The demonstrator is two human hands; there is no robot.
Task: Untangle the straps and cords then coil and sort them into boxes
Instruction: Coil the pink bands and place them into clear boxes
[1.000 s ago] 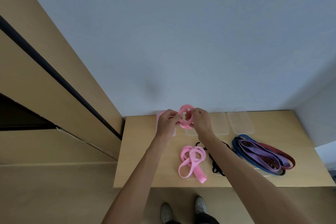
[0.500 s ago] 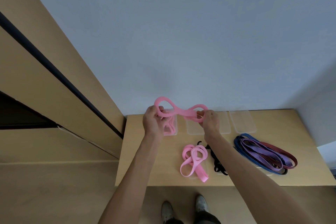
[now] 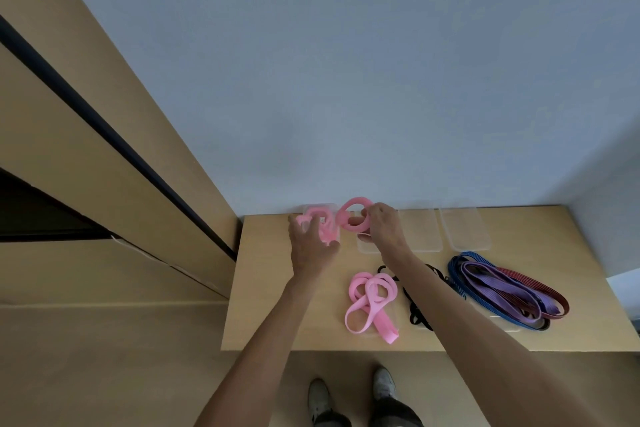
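From the head camera, a pale wooden table (image 3: 270, 288) stands against a grey-blue wall (image 3: 346, 80), with a tan cabinet (image 3: 86, 149) to its left. Along the table's far edge sits a row of clear plastic boxes: the leftmost box (image 3: 334, 218) already has pink strap inside, and two more boxes (image 3: 464, 232) lie to the right. Nearer the front edge lies a loose pink strap (image 3: 370, 302), tangled on itself, and just right of it a thin black cord (image 3: 417, 315), partly hidden under the right forearm. Further right is a bundle of blue, purple and dark red straps (image 3: 505, 291). The person's shoes (image 3: 349, 395) show below the table edge.

A coiled pink strap (image 3: 353, 218) is held above the table's far edge, just right of the leftmost box. The right hand (image 3: 384, 225) grips this coil on its right side, fingers curled around the loop. The left hand (image 3: 311, 243) hovers over the leftmost box with fingers spread and relaxed, holding nothing; it covers part of that box. Both arms reach forward from the bottom of the view.
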